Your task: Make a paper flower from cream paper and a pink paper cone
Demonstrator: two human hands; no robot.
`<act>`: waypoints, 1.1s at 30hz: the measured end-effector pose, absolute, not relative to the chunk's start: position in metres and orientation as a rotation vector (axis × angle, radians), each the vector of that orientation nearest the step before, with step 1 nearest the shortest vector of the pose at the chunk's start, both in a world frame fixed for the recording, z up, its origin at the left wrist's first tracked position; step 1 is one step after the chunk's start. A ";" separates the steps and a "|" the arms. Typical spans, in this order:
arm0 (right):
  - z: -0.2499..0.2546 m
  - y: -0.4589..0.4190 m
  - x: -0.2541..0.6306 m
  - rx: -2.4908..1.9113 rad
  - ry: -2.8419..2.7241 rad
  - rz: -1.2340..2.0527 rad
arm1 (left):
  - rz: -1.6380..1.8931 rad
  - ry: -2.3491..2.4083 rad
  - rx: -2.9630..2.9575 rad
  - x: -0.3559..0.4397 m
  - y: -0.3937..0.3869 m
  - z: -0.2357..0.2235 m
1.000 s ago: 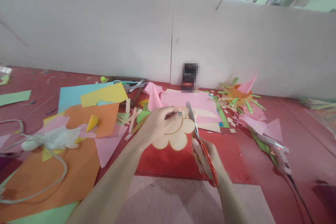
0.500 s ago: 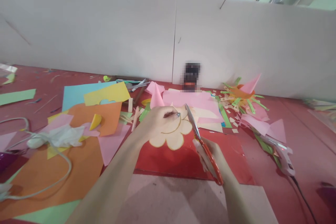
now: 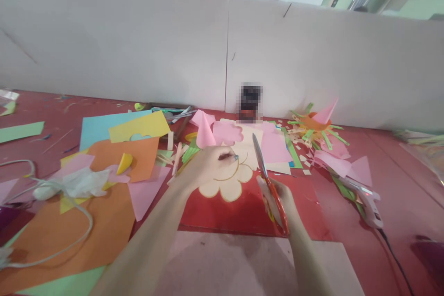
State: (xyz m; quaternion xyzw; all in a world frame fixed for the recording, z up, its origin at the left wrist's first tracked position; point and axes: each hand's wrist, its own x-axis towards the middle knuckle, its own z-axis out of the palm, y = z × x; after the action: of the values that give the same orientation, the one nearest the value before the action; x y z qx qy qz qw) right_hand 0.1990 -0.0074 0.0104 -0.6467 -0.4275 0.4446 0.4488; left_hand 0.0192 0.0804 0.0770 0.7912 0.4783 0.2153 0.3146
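Note:
My left hand (image 3: 207,165) pinches a cream paper flower shape (image 3: 227,180) with scalloped petals, holding it just above a red sheet (image 3: 239,210). My right hand (image 3: 277,201) grips red-handled scissors (image 3: 268,185). Their blades point up and away, just right of the flower, apart from its edge. A pink flower-shaped cutout (image 3: 227,132) and pink paper (image 3: 274,145) lie beyond the hands.
Orange (image 3: 69,231), blue (image 3: 100,125) and yellow (image 3: 138,125) sheets lie at left with a white cable (image 3: 62,222). A glue gun (image 3: 367,201) and paper scraps (image 3: 315,132) are at right. White partition boards (image 3: 222,46) stand behind. A pale board (image 3: 243,263) lies nearest me.
The scissors have come away from the flower's edge and stand a little to its right. The left hand keeps its hold on the flower, which has shifted slightly.

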 end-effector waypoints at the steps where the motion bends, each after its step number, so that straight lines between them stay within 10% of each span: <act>1: 0.007 -0.006 0.200 -1.589 -0.997 1.087 | 0.540 1.254 2.077 0.022 0.080 0.075; 13: -0.011 0.010 0.219 -1.391 -0.547 0.941 | 0.674 1.164 1.974 0.066 0.081 -0.007; 33: -0.013 0.014 0.313 -2.352 -1.498 -0.030 | 1.137 1.213 1.509 0.059 0.099 -0.026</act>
State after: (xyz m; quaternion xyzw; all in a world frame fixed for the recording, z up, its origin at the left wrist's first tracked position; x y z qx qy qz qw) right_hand 0.3127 0.0137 -0.0129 -0.8303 -0.5289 -0.0106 0.1756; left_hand 0.0591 0.0987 -0.0256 0.6056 0.4871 0.4563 0.4334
